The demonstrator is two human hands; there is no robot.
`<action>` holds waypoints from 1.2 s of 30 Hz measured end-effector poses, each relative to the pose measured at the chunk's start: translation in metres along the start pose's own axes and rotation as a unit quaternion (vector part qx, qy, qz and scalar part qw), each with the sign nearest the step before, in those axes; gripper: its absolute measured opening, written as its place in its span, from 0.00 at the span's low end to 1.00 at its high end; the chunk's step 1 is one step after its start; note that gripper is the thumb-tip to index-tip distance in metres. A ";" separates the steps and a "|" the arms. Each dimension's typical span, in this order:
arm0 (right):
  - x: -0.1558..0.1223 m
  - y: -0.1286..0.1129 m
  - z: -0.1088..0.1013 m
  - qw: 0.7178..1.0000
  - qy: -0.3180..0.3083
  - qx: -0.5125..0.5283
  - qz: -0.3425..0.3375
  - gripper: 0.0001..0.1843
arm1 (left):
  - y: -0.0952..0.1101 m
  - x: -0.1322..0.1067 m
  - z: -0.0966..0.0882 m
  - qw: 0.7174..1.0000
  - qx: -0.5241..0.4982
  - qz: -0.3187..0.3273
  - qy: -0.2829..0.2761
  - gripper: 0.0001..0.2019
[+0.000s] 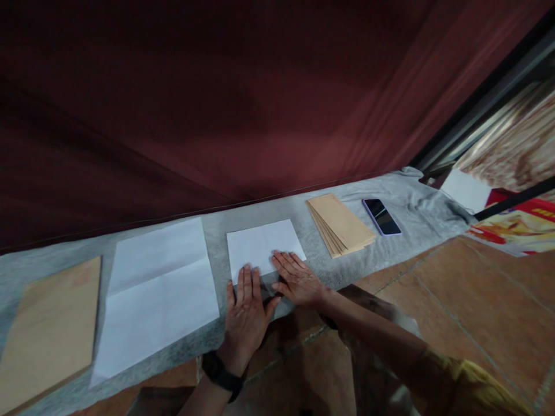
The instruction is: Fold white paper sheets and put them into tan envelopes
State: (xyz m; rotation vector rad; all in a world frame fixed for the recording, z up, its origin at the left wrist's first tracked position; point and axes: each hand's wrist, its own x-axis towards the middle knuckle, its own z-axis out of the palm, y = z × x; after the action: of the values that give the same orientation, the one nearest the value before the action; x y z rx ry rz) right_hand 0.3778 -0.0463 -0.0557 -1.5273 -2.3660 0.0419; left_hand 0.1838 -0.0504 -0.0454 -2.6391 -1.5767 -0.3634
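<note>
A folded white sheet [262,244] lies on the grey cloth [217,231] in front of me. My left hand [245,312] rests flat at the sheet's near edge, fingers stretched out together, a dark band on its wrist. My right hand [297,277] lies flat on the sheet's near right corner with its fingers spread. Neither hand holds anything; both press down on the paper.
A larger creased white sheet [160,289] lies to the left, and a brown envelope [50,329] further left. A fanned stack of tan envelopes [340,224] and a dark phone [381,216] lie to the right. A maroon curtain hangs behind; tiled floor lies below.
</note>
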 end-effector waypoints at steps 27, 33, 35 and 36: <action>-0.018 0.026 -0.016 0.999 -0.018 0.003 0.041 0.38 | 0.002 0.005 -0.023 0.996 -0.029 -0.018 0.078 0.34; -0.018 0.025 -0.015 0.999 -0.018 -0.001 0.042 0.37 | 0.016 0.006 -0.009 0.995 -0.049 0.086 0.030 0.32; -0.018 0.025 -0.015 0.999 -0.014 -0.003 0.044 0.36 | 0.016 0.005 -0.005 0.995 -0.048 0.087 0.020 0.33; -0.017 0.025 -0.015 0.999 -0.011 -0.004 0.045 0.36 | 0.015 0.005 -0.003 0.995 -0.045 0.085 0.017 0.34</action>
State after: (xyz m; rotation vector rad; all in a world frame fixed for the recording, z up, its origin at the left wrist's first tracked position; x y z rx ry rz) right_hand 0.4102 -0.0535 -0.0507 -1.6449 -2.3166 0.0700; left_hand 0.1991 -0.0537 -0.0402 -2.7922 -1.3438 -0.4758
